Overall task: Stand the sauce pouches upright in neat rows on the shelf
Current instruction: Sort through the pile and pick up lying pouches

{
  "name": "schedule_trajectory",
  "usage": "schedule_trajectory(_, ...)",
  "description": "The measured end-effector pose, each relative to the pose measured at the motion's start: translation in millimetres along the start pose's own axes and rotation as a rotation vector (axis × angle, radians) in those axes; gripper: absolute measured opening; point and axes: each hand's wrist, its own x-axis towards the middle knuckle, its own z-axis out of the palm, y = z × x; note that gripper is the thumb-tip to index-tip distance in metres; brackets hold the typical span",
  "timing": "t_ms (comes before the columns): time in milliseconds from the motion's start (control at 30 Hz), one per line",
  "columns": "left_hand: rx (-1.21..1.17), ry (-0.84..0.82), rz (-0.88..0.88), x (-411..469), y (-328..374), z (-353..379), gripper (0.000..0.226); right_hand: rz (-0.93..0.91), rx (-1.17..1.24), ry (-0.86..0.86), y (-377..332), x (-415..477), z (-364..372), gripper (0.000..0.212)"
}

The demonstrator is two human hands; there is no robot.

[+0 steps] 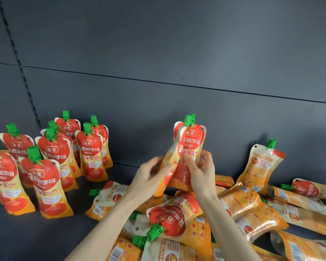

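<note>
Red-and-orange sauce pouches with green caps fill the dark shelf (51,236). Several stand upright in rows at the left (53,153). A loose pile of pouches (179,219) lies flat at the right and centre. Above the pile, both my hands hold two pouches upright, caps up. My left hand (151,178) grips the front, narrower-looking pouch (172,157). My right hand (201,170) grips the rear pouch (193,140), whose label faces me. One more pouch (260,166) leans against the back wall at the right, showing its back side.
A grey back panel (177,72) rises behind the shelf, with a slotted upright rail (21,72) at the left. A bare strip of shelf lies between the standing rows and the pile.
</note>
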Motion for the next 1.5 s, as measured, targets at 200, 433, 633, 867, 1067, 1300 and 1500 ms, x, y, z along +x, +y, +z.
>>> schedule_trajectory(200, -0.133, 0.002, -0.071, 7.0, 1.0, -27.0, 0.024, 0.026, -0.048, -0.064, 2.9, 4.9, 14.3, 0.029)
schedule_trajectory(433, 0.069, 0.096, -0.011, 31.6, -15.2, -71.6, 0.019, 0.049, -0.113, -0.008, 12.4, 29.6, 39.7, 0.025)
schedule_trajectory(633, 0.309, 0.117, 0.043, 49.6, -49.5, -96.8, 0.022, 0.042, -0.307, 0.024, 28.1, 43.3, 49.1, 0.025)
schedule_trajectory(867, 0.228, 0.083, -0.019, 55.4, -74.8, -103.6, 0.021, 0.006, -0.497, 0.055, 36.2, 45.9, 60.4, 0.034)
schedule_trajectory(1067, 0.214, 0.022, -0.125, 56.0, -75.9, -112.0, 0.034, 0.004, -0.572, -0.071, 38.1, 52.5, 69.3, 0.040)
schedule_trajectory(1300, 0.256, 0.177, -0.137, 52.0, -75.5, -100.7, 0.061, 0.033, -0.708, -0.177, 41.6, 50.5, 70.1, 0.051)
schedule_trajectory(1500, 0.316, 0.217, -0.098, 49.3, -74.3, -102.5, 0.056, 0.031, -0.776, -0.125, 38.5, 50.2, 74.1, 0.053)
